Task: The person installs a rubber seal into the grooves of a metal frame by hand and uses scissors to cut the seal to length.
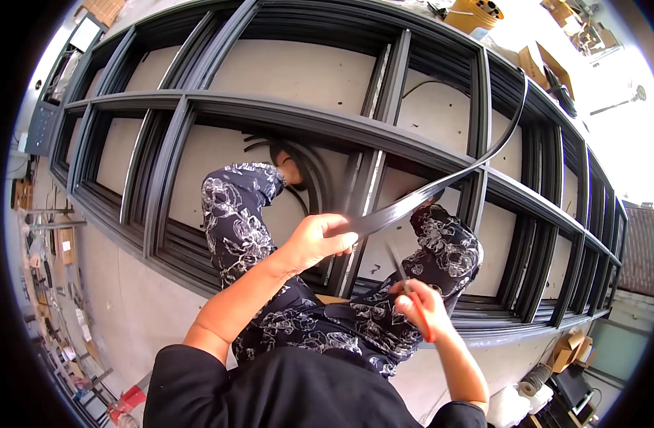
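Note:
A long black flexible strip (441, 187), like a rubber gasket, is pinched near one end in my left hand (318, 242). From there it curves up to the right and passes over the dark grey metal frame (284, 110) to its far side. My right hand (421, 308), lower and to the right, is closed round a pair of scissors (405, 284) with red-orange handles. Their blades point up toward the strip, apart from it, and are blurred, so I cannot tell how far they are spread.
My legs stand inside the frame's openings, between its crossbars. More black strips (314, 175) lie coiled by my left foot. Beyond the frame are a yellow bucket (474, 16) and a cardboard box (534, 63). More boxes (571, 349) stand at the lower right.

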Tool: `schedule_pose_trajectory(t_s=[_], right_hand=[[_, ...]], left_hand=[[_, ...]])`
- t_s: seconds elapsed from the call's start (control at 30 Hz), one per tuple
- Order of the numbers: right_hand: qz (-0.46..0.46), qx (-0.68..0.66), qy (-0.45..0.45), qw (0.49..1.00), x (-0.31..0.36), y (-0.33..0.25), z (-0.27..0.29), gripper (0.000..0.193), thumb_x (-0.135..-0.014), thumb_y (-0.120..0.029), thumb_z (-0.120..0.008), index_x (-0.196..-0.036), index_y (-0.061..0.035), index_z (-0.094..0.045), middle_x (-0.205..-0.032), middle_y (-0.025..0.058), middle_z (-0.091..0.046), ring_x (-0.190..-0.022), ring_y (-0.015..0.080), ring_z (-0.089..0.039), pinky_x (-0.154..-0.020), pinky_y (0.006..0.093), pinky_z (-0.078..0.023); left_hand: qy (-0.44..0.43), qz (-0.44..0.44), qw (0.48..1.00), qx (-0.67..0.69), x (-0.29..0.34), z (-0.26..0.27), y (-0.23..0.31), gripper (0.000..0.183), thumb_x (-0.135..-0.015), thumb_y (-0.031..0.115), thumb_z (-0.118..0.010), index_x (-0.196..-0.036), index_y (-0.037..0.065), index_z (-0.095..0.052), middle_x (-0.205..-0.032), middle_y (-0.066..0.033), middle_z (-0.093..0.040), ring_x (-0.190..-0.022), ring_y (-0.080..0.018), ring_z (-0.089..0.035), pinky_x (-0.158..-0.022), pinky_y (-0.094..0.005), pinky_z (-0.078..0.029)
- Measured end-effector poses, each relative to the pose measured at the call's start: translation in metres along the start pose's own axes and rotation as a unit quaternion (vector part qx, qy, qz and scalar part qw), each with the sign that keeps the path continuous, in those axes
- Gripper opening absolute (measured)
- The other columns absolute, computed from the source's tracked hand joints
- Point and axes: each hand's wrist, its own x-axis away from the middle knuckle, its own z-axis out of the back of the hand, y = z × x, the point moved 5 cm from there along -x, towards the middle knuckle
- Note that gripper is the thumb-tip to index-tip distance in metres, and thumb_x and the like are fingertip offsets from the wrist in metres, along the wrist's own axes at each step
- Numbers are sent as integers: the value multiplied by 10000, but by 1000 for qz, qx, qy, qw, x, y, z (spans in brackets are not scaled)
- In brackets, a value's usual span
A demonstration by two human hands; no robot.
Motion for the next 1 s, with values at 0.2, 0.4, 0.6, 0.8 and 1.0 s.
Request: schedule_pose_trajectory(t_s=[0.2,0.4,0.6,0.8,1.0], right_hand=[[45,-74,-61,994,-28,2,-49,385,-906,-295,-685,-1158,-18,-596,-810,0,-549,-768,90,-501,-742,252,-447],[61,-87,-60,993,-43,-12,-59,425,-900,-316,-692,-1178,-11,-592,-771,-19,-523,-725,74,-482,-687,233,-430],[59,-80,-62,993,-46,-9,-59,410,-882,-324,-715,-1129,-14,-612,-748,-25,-505,-712,74,-478,-671,232,-428],[85,-30,-15,996,-43,0,-57,371,-843,-339,-756,-1000,-21,-647,-678,6,-545,-645,86,-484,-616,255,-433],[62,62,-24,996,-36,-2,-50,328,-847,-281,-760,-975,2,-656,-720,35,-613,-685,92,-527,-665,266,-471]], left_hand=[[19,11,1000,10,21,1,-3,166,-900,181,-674,-931,20,-652,-813,-11,-664,-738,-60,-596,-704,-218,-487],[21,17,999,41,23,-4,-3,155,-902,167,-674,-953,21,-661,-803,5,-654,-734,-52,-573,-702,-212,-468],[16,21,999,37,24,0,-9,158,-906,168,-668,-949,16,-657,-804,-1,-654,-735,-55,-571,-706,-213,-470],[-16,36,999,5,24,3,-10,190,-914,190,-657,-953,4,-648,-820,-14,-656,-751,-77,-585,-728,-229,-482],[-133,103,984,61,6,22,-18,369,-1007,304,-480,-1152,-19,-584,-1028,-99,-677,-928,-146,-638,-864,-285,-496]])
